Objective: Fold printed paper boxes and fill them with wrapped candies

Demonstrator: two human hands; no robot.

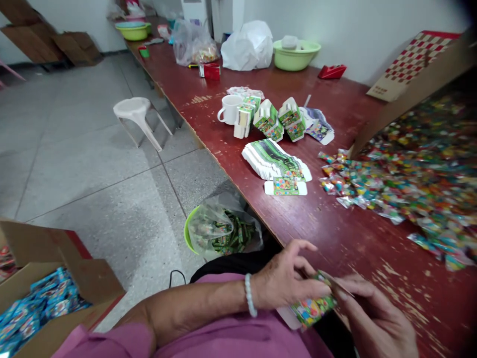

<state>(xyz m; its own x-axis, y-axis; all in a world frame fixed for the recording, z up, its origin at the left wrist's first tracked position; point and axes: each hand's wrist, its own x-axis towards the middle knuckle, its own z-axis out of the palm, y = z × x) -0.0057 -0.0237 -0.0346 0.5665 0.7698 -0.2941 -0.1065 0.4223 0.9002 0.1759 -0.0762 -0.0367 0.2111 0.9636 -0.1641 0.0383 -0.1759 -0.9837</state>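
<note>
A pink shirt (pixel 223 338) fills the near side, and past it a printed carton (pixel 313 311) is held by the tabletop's (pixel 335 233) near edge, seemingly over the lap. The left hand (pixel 283 283) pinches it between thumb and fingers; the right hand (pixel 380 313) seems closed on its right end, though blur hides the exact grip. A slack pinch could drop the carton off that edge, and hard pressing could crease the thin card. A wide sweep of the right hand might scatter the loose wrapped candies (pixel 402 194) spread at right. Bare surface lies between the hands and the flat carton stack (pixel 272 159); the left edge runs away diagonally, with a clear bag (pixel 203 226) of green packets (pixel 236 233) below it
</note>
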